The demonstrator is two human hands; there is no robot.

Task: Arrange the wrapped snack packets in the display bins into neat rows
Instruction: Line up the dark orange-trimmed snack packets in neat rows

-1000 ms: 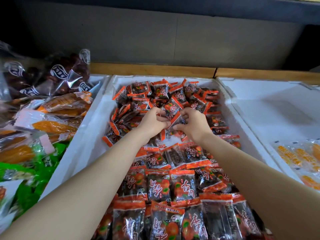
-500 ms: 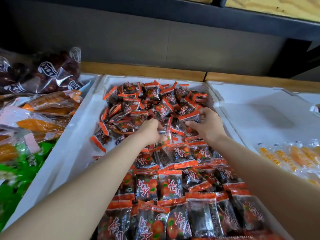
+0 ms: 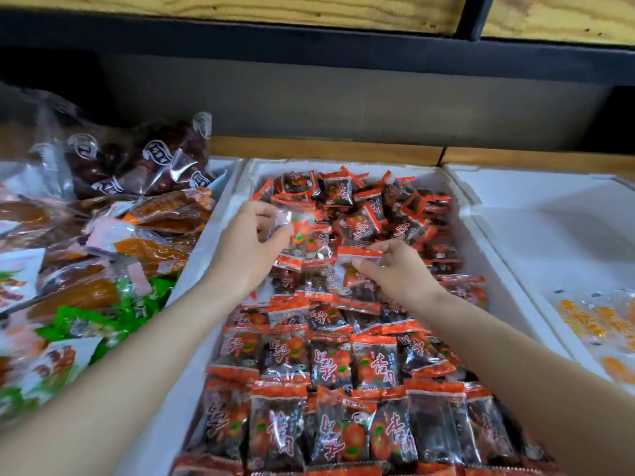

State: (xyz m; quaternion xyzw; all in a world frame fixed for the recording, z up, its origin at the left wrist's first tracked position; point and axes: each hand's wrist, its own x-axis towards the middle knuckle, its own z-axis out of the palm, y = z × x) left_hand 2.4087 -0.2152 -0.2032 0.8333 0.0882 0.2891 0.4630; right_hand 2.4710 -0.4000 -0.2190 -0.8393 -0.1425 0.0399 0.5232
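A white foam bin (image 3: 460, 231) holds many small dark snack packets with orange ends. Near me they lie in neat rows (image 3: 343, 365); at the far end they sit in a loose heap (image 3: 374, 207). My left hand (image 3: 249, 245) pinches a packet (image 3: 295, 231) lifted above the heap's left side. My right hand (image 3: 395, 269) pinches another packet (image 3: 357, 280) by its top edge, over the middle of the bin just beyond the rows.
The bin on the left holds large bags of orange, green and dark snacks (image 3: 103, 242). The white bin on the right (image 3: 549, 235) has yellow packets (image 3: 591, 324) at its near side. A wooden ledge (image 3: 326, 149) and dark wall stand behind.
Both hands have lifted off the heap, each holding a packet. The left hand moved left and up, the right hand drew back toward me. The view tilted upward.
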